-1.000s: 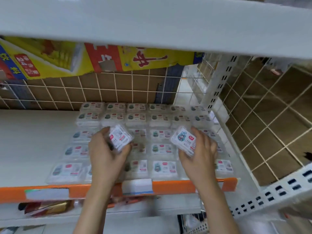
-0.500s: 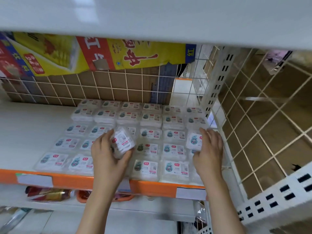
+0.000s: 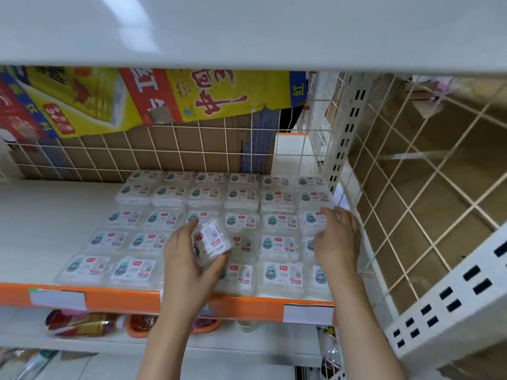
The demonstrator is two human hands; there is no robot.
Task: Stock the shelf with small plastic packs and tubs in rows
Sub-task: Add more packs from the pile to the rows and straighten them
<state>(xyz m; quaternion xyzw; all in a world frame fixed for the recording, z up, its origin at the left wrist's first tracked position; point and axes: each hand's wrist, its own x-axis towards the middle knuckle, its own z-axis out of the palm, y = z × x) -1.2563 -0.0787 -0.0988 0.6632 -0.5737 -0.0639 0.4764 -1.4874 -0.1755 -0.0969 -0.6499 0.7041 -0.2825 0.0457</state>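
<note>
Left hand [image 3: 189,259] is curled around one small clear pack [image 3: 210,242], holding it tilted just above the rows of packs [image 3: 241,220] in the middle of the frame. Right hand [image 3: 337,239] lies flat with fingers straight on the packs at the right end, next to the wire side panel [image 3: 411,193] (nothing gripped there). The white shelf [image 3: 44,229] has an orange front edge [image 3: 115,297].

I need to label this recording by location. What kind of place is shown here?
Most likely a shop aisle. A white shelf has an orange front strip with price-label holders, identical small plastic packs lie in rows, and a wire-grid backing stands behind them.
</note>
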